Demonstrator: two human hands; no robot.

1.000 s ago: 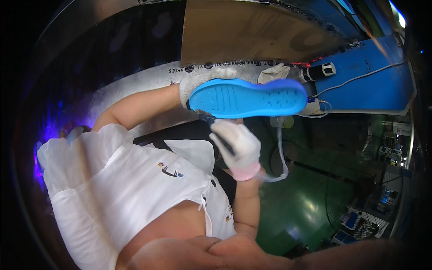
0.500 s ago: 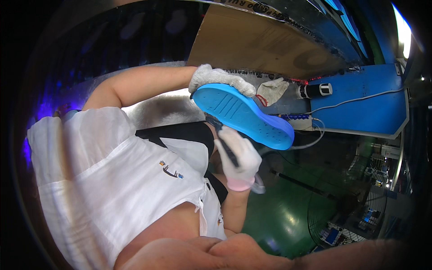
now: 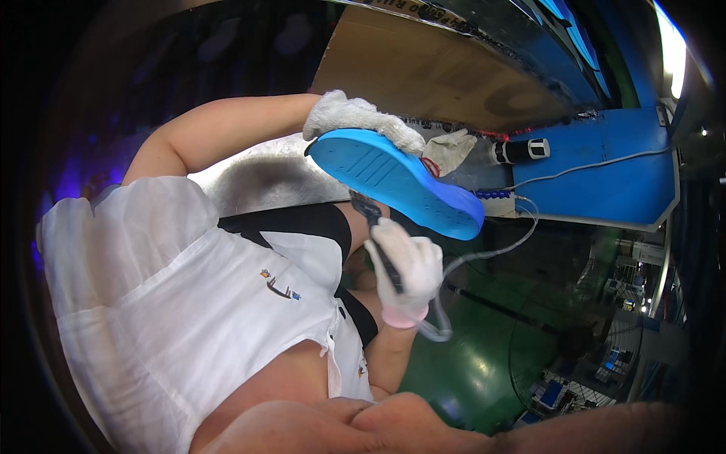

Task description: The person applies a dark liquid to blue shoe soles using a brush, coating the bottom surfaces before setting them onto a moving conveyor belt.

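A bright blue shoe sole (image 3: 393,181) with grooves and small holes is held up slantwise in front of me. My left hand (image 3: 363,122), in a grey-white knit glove, is closed over its upper edge, with the fingertips partly hidden behind it. Below the sole, my right hand (image 3: 408,268), in a white glove with a pink cuff, is wrapped round a black-handled tool (image 3: 370,214). The tool's dark tip points up at the sole's lower edge; whether they touch I cannot tell. A clear hose (image 3: 445,321) loops by my right wrist.
Behind the sole stands a cardboard sheet (image 3: 439,68). An off-white glove (image 3: 451,150) lies beside a black-and-white cylinder (image 3: 522,151). Right of these are a blue panel (image 3: 605,166) with a grey cable and a blue jointed hose (image 3: 493,194). A caged fan (image 3: 575,340) stands lower right.
The sole and my left hand have shifted slightly left and up in view, and the sole's face has tilted. My right hand keeps its grip, and more of the hose shows.
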